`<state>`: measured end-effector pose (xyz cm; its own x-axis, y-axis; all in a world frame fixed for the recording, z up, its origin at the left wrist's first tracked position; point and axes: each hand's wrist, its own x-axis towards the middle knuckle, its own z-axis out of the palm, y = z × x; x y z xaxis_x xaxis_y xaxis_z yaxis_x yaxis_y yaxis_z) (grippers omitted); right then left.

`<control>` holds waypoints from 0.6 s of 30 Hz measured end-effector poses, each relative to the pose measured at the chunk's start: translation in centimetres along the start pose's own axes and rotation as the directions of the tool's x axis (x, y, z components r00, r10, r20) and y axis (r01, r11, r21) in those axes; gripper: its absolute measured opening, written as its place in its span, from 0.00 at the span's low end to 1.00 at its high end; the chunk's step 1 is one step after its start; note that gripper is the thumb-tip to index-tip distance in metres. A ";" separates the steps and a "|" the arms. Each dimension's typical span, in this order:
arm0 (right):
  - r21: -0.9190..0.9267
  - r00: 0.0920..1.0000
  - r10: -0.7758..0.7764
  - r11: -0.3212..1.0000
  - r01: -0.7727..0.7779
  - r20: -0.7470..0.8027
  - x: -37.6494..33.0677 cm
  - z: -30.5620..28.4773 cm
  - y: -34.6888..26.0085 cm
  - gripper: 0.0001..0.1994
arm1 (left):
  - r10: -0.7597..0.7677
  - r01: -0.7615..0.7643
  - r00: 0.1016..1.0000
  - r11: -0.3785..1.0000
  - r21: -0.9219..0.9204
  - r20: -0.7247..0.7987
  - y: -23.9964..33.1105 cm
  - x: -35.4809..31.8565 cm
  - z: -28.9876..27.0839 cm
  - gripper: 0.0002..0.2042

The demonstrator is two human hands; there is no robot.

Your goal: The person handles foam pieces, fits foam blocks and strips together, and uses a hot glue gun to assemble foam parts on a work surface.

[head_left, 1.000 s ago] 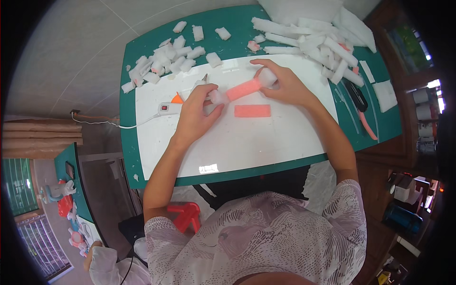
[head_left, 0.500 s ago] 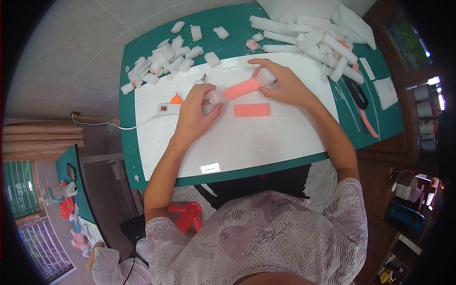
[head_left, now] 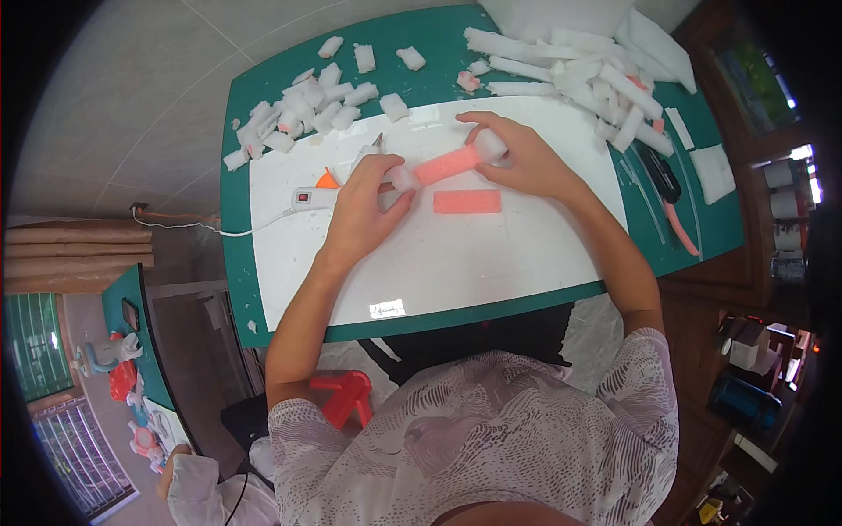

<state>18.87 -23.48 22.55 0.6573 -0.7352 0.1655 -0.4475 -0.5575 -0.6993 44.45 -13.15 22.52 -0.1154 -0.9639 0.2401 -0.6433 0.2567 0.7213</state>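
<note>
Pink foam strip pinned between two white end blocks, almost unmoved over the last second.

We see the pink foam strip (head_left: 445, 165) lying aslant on the white sheet (head_left: 491, 254), a white foam block (head_left: 403, 179) at its lower-left end and another white block (head_left: 490, 145) at its upper-right end. Our left hand (head_left: 364, 206) is closed around the lower block, our right hand (head_left: 517, 158) curled over the upper one; both have kept the same grip since the earlier views, so we judge the ends are being pressed home rather than repositioned. A second pink strip (head_left: 467, 202) lies flat just below. The glue gun (head_left: 329, 188) rests beside the left hand, untouched. Small white foam pieces (head_left: 303, 110) and longer white foam sticks (head_left: 579, 74) crowd the far side of the green surface (head_left: 237, 237).
</note>
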 end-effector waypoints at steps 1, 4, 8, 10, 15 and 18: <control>0.016 0.999 0.041 0.999 -0.042 0.025 0.0 0.0 -0.2 0.32 | 0.008 -0.008 1.000 1.000 0.008 0.024 0.0 0.0 0.0 0.20; 0.049 0.994 0.057 0.997 -0.062 0.089 0.1 -0.1 -0.5 0.33 | -0.011 0.012 0.998 1.000 -0.004 0.060 -0.2 -0.1 0.2 0.20; 0.036 0.986 0.066 0.997 -0.072 0.152 -0.1 -0.5 0.1 0.34 | -0.009 0.010 0.997 1.000 -0.013 0.071 -0.2 -0.2 0.3 0.20; 0.018 0.993 -0.067 0.998 0.066 0.096 -0.3 -0.7 0.7 0.35 | -0.020 0.019 0.996 1.000 0.009 0.092 -0.1 -0.2 0.2 0.19; 0.058 0.988 -0.026 0.998 0.017 0.155 -0.3 -1.2 0.7 0.35 | -0.003 0.001 0.995 1.000 0.028 0.096 0.0 -0.2 0.1 0.19; 0.032 0.987 -0.020 0.999 0.015 0.162 -0.4 -1.0 0.7 0.36 | -0.003 0.001 0.995 1.000 0.025 0.095 0.0 -0.2 0.2 0.19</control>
<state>17.69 -24.00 22.74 0.7558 -0.6516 0.0646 -0.4179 -0.5560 -0.7185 44.36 -12.93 22.36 -0.1845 -0.9671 0.1749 -0.6621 0.2538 0.7051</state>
